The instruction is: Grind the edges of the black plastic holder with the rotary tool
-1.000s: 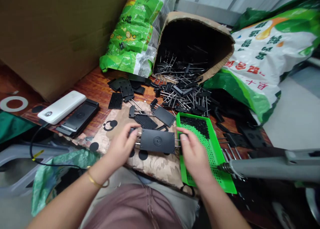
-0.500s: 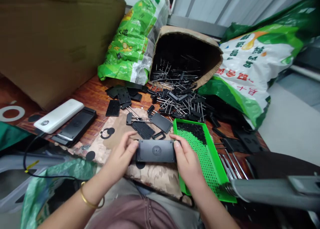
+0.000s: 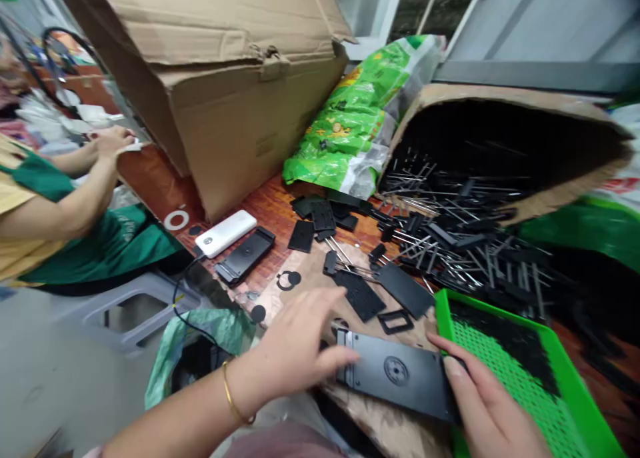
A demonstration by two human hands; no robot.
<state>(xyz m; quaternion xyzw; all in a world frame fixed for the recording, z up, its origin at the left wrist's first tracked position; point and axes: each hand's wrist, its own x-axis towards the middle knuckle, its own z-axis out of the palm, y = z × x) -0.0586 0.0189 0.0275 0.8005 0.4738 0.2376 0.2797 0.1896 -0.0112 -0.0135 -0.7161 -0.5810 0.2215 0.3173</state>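
A flat black plastic plate (image 3: 395, 375) with a round mark in its middle lies low in the view, over a camouflage cloth (image 3: 320, 285). My right hand (image 3: 485, 408) grips its right end with thumb and fingers. My left hand (image 3: 300, 345) is at the plate's left end, fingers stretched out and blurred, the thumb touching the plate's edge. A gold bangle sits on my left wrist. Loose black plates (image 3: 360, 295) and a small black frame (image 3: 395, 321) lie just beyond.
A green perforated tray (image 3: 540, 391) stands at right. A tipped cardboard drum (image 3: 500, 151) spills black parts with metal pins. A big cardboard box (image 3: 220, 78), green sack (image 3: 360, 121), white power bank (image 3: 225, 233) and black holder (image 3: 245, 255) lie behind. Another person's hands (image 3: 113, 141) work at far left.
The view swung left and up, revealing the other person. The plate's metal pins slid in between my hands; now my left hand has opened at its left end.
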